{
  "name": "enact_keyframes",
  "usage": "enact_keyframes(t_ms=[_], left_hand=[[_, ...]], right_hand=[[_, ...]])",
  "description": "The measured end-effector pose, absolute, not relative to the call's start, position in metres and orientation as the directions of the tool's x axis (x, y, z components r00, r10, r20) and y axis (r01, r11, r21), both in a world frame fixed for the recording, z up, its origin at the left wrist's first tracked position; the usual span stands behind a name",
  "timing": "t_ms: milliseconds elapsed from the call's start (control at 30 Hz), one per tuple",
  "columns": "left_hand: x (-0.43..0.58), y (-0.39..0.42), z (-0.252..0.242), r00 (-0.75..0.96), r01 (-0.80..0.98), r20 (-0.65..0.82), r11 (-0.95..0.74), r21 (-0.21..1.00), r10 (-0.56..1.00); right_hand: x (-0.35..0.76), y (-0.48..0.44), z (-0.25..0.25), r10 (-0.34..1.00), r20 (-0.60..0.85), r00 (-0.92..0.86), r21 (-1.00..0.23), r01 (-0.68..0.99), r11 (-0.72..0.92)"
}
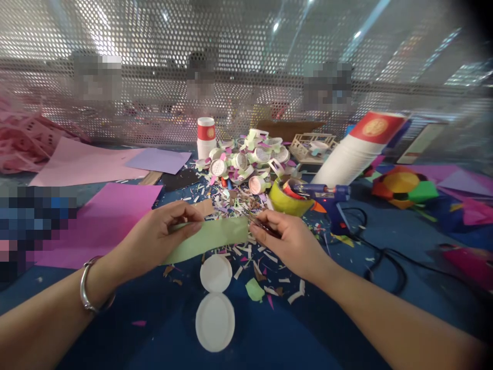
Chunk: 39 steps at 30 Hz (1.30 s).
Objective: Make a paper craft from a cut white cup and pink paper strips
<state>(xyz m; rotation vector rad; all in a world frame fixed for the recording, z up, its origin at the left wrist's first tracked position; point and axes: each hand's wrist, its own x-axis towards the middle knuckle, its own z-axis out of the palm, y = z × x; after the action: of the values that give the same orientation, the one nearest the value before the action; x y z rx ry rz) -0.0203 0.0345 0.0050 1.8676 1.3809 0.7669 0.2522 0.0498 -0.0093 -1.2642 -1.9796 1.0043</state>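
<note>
My left hand [165, 234] pinches a long strip of light green paper [211, 234] near its left end. The strip slants slightly upward to the right. At its right end, my right hand [292, 239] is closed around a small pair of scissors [265, 226], whose blades point toward the strip's upper corner; the fingers partly hide them. Below the strip, two white paper discs with raised rims, an upper disc [215, 273] and a lower disc [214, 322], lie edge to edge on the blue table [162, 329]. A light green scrap [254, 290] lies to their right.
Behind my hands is a pile of small paper cup pieces [246, 159] among scraps. Stacked paper cups [342, 156] lean at right, near a yellow-green bowl [288, 198] and a blue glue gun [331, 200] with its black cord. Magenta paper [103, 221] lies left.
</note>
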Motion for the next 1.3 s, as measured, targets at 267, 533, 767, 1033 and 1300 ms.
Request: enact_keyframes(t_ms=[267, 533, 767, 1033, 1300], left_hand=[[-0.028, 0.043, 0.000, -0.058, 0.253, 0.009, 0.006, 0.968, 0.998], [-0.022, 0.040, 0.004, -0.050, 0.223, -0.047, 0.057, 0.973, 0.998], [-0.025, 0.040, 0.002, -0.086, 0.155, -0.079, 0.091, 0.984, 0.993], [-0.022, 0.040, 0.002, -0.023, 0.182, -0.075, 0.078, 0.980, 0.997], [-0.022, 0.039, 0.003, 0.049, 0.250, -0.056, 0.042, 0.967, 0.997]], right_hand=[[0.263, 0.051, -0.005, 0.911, 0.030, -0.411, -0.620, 0.707, 0.340], [0.259, 0.042, 0.006, 0.881, -0.093, -0.464, -0.426, 0.819, 0.386], [0.261, 0.038, 0.005, 0.880, -0.061, -0.472, -0.242, 0.862, 0.445], [0.257, 0.030, 0.006, 0.863, -0.058, -0.502, -0.196, 0.853, 0.483], [0.256, 0.025, 0.008, 0.854, -0.080, -0.514, -0.105, 0.856, 0.505]])
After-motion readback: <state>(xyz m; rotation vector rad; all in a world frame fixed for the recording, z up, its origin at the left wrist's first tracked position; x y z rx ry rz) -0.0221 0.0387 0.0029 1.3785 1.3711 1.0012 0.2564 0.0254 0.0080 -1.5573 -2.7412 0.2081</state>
